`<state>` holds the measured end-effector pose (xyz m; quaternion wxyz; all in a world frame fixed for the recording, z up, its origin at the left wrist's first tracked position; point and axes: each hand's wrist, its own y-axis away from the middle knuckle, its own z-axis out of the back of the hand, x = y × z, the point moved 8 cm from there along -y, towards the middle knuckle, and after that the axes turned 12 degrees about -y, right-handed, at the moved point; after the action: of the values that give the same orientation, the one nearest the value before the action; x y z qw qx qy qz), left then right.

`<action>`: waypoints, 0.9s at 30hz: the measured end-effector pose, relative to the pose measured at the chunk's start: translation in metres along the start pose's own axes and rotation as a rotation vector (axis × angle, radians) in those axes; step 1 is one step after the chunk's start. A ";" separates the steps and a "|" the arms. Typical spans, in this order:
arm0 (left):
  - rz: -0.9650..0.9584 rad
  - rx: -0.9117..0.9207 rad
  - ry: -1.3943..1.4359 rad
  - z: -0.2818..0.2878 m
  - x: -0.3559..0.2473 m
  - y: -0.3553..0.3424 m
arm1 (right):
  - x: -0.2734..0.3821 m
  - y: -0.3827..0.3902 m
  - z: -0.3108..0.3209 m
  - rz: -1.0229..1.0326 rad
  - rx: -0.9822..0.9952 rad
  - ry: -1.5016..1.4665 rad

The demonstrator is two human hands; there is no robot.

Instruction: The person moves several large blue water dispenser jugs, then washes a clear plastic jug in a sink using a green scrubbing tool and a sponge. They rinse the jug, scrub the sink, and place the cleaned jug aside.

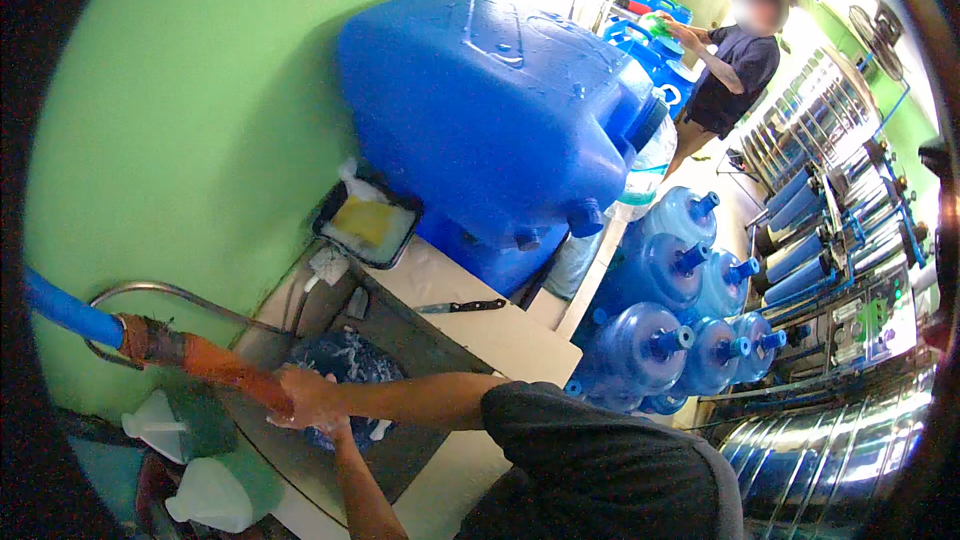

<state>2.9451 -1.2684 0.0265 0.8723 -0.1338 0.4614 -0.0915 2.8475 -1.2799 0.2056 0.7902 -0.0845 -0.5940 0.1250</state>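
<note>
My right hand (pixel 308 398) is at the mouth of an orange-brown hose end (pixel 235 377) fitted onto a blue pipe (pixel 70 313). Its fingers look curled, and what lies inside them is hidden. Close below it, my left hand (pixel 335 427) meets the right one; its fingers are mostly covered. Both hands are over a grey sink (pixel 430 355). Under them in the sink lies a dark blue, soapy mass (pixel 355 358) whose kind I cannot make out.
A black tray (pixel 413 230) with a yellow sponge (pixel 363 221) and a knife (pixel 475 306) lie on the counter. Behind stands a large blue water container (pixel 480 100). Blue water bottles (pixel 640 350) are stacked rightward. White jugs (pixel 212 495) stand lower left. A co-worker (pixel 735 65) handles containers farther back.
</note>
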 end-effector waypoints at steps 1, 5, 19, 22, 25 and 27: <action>-0.020 0.095 -0.027 -0.005 -0.012 -0.004 | -0.004 0.003 -0.010 -0.003 -0.040 0.061; -0.194 0.232 -0.287 0.001 -0.087 -0.006 | -0.002 0.005 -0.042 0.084 0.147 -0.486; -0.034 -0.023 -0.420 0.066 -0.134 0.018 | 0.054 0.019 0.052 0.013 0.460 0.459; -0.157 -0.004 -0.576 0.072 -0.155 0.017 | 0.018 0.001 0.095 -0.273 0.232 0.320; 0.047 -0.099 -0.394 0.045 -0.151 0.012 | -0.003 -0.008 0.076 -0.230 0.161 0.053; 0.223 -0.209 -0.197 0.026 -0.128 0.019 | -0.023 0.009 0.042 -0.347 0.256 0.313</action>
<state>2.8960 -1.2107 0.1348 0.8992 -0.1802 0.3929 0.0680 2.8006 -1.2792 0.1935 0.8863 0.1010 -0.4494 0.0472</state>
